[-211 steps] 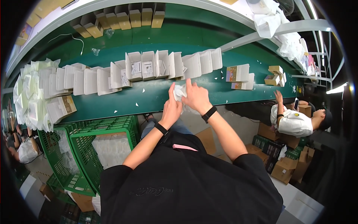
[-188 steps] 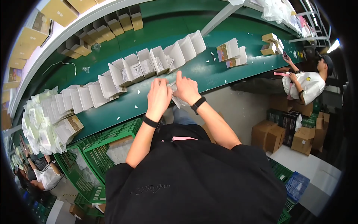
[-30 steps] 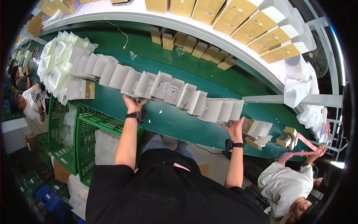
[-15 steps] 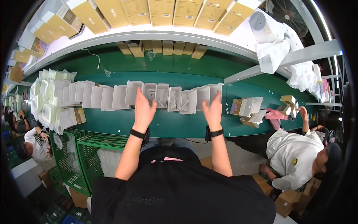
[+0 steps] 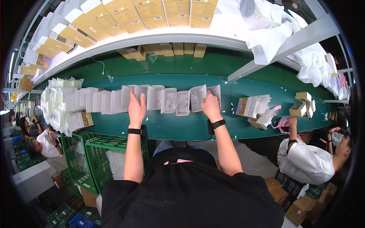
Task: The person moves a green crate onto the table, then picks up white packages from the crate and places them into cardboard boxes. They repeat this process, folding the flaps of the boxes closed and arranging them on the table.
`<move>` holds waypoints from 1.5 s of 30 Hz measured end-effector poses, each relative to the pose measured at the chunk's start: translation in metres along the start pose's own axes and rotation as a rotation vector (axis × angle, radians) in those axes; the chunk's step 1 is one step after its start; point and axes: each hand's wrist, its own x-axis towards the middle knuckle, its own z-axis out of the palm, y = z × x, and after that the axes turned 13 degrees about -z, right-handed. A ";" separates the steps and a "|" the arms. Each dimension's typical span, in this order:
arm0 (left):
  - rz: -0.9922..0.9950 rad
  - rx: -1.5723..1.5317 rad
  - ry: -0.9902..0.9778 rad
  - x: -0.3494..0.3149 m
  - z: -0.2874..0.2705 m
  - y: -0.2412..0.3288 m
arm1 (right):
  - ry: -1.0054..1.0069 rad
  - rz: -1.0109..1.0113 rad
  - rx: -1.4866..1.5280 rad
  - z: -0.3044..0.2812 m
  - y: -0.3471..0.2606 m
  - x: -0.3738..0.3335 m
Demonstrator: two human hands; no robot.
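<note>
A row of open white boxes (image 5: 107, 102) runs side by side across the green table, several with white cables and small parts inside. My left hand (image 5: 137, 110), fingers stretched out and thumb apart, lies against the white boxes left of the row's middle. At the right end, my right hand (image 5: 211, 106) has its fingers curled over the edge of the last white box (image 5: 216, 94); part of the grip is hidden behind the hand.
White plastic-wrapped packs (image 5: 57, 102) are piled at the row's left. Yellow boxes (image 5: 175, 14) line the shelf above. Green crates (image 5: 81, 159) stand below the table's left edge. At right, a co-worker (image 5: 308, 159) reaches to a pink strip (image 5: 282, 124) near open boxes (image 5: 254, 106).
My right hand has gone from spread fingers to curled ones at the end box. My left hand stays stretched along the row. The co-worker's hand has lowered to the pink strip.
</note>
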 end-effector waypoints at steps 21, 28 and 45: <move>0.234 -0.158 -0.016 -0.096 -0.020 0.074 | -0.380 -0.480 -0.338 -0.081 0.065 -0.066; 0.307 -0.280 -0.631 -0.183 -0.002 0.065 | -0.563 -0.938 -0.448 -0.073 0.004 -0.115; -0.708 -1.253 -0.013 -0.246 -0.132 -0.190 | -0.613 -1.818 -0.351 0.149 -0.318 -0.129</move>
